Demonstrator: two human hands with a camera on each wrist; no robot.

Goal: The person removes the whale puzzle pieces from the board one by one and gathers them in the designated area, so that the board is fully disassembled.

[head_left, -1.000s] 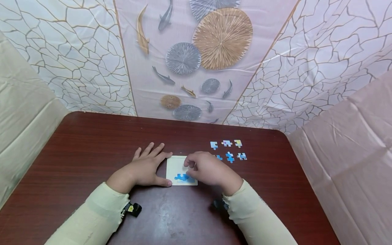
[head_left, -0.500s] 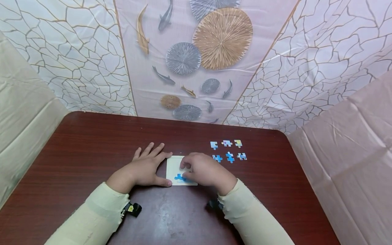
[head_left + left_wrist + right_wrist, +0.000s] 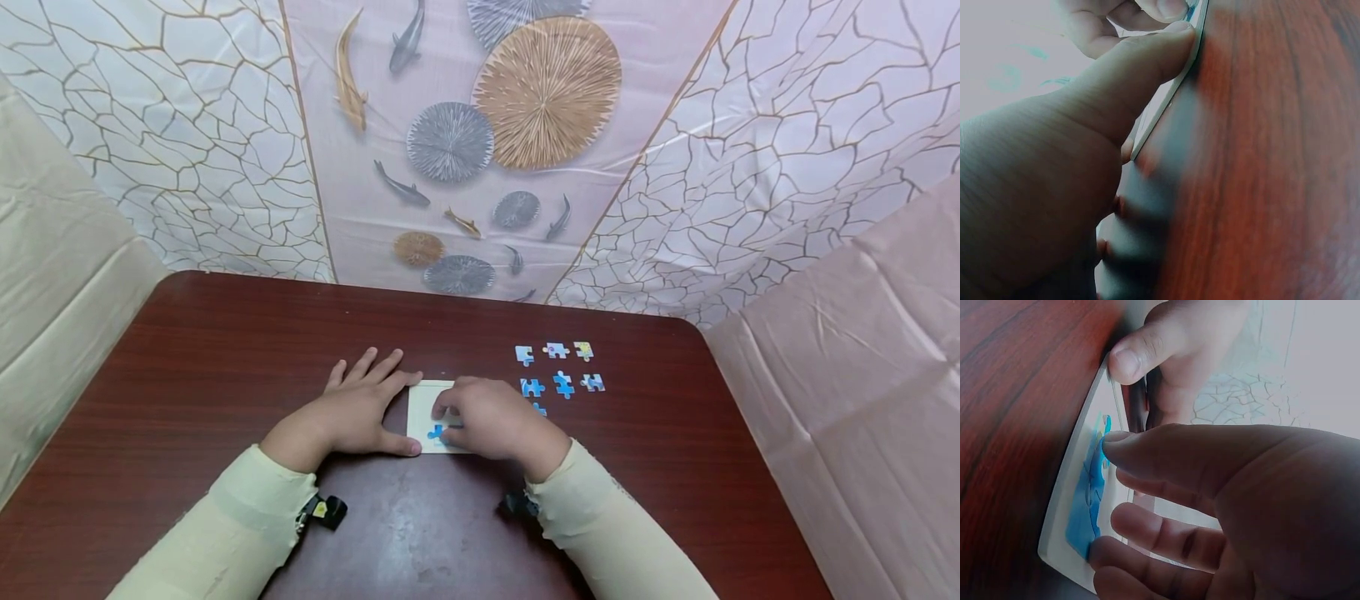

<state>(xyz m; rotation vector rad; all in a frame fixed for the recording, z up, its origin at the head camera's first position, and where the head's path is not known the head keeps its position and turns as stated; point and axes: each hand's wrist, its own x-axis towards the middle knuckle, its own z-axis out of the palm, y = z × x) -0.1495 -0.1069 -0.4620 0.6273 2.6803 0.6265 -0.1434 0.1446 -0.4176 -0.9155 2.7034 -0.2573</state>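
A small cream puzzle board (image 3: 424, 402) lies on the table, with blue jigsaw pieces (image 3: 1093, 494) along its near side in the right wrist view. My left hand (image 3: 352, 417) is spread flat beside it, thumb and index fingertip pressing the board's left edge. Over the board's right part, my right hand (image 3: 502, 421) pinches a blue jigsaw piece (image 3: 435, 432) between thumb and index finger, low over the board. The piece tilts slightly up from the board's surface. The right hand's other fingers curl loosely, and the hand hides much of the board in the head view.
Several loose jigsaw pieces (image 3: 563, 384) lie in rows to the right of the board, one partly hidden by the right hand. The dark red-brown table (image 3: 225, 350) ends at patterned cloth walls (image 3: 465, 150).
My right hand has shifted left across the board, drawing the blue piece's visible part smaller. More loose pieces show behind it at the right. The left hand keeps its place.
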